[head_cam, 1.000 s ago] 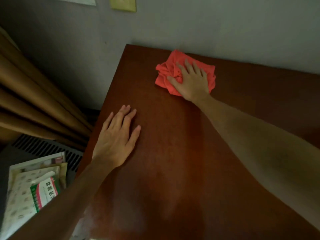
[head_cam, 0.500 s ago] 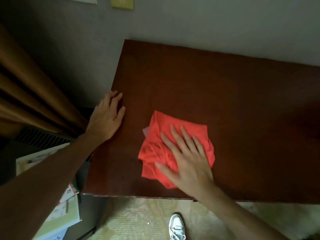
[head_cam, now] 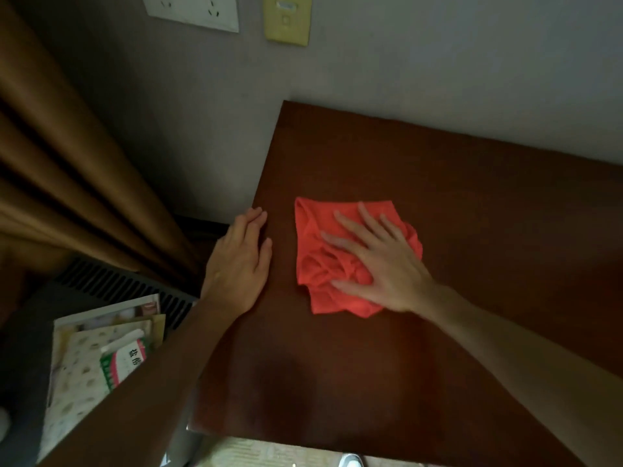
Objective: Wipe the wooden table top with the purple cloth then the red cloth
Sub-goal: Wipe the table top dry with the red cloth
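A crumpled red cloth (head_cam: 317, 227) lies on the dark wooden table top (head_cam: 472, 197), left of the middle. My right hand (head_cam: 381, 261) presses flat on it, fingers spread and pointing up-left. My left hand (head_cam: 239, 261) rests flat on the table's left edge, fingers together, holding nothing. No purple cloth is in view.
A grey wall runs behind the table, with a white socket plate (head_cam: 194, 10) and a yellow switch plate (head_cam: 286, 18). Brown curtains (head_cam: 67, 170) hang at the left. Below them are a dark vented unit (head_cam: 114, 281) and a stack of papers and packets (head_cam: 97, 352). A white shoe (head_cam: 350, 461) shows at the bottom.
My right hand pulled the red cloth from the far edge to the near edge, then pushed it partway back toward the left. My left hand slid to the table's left edge.
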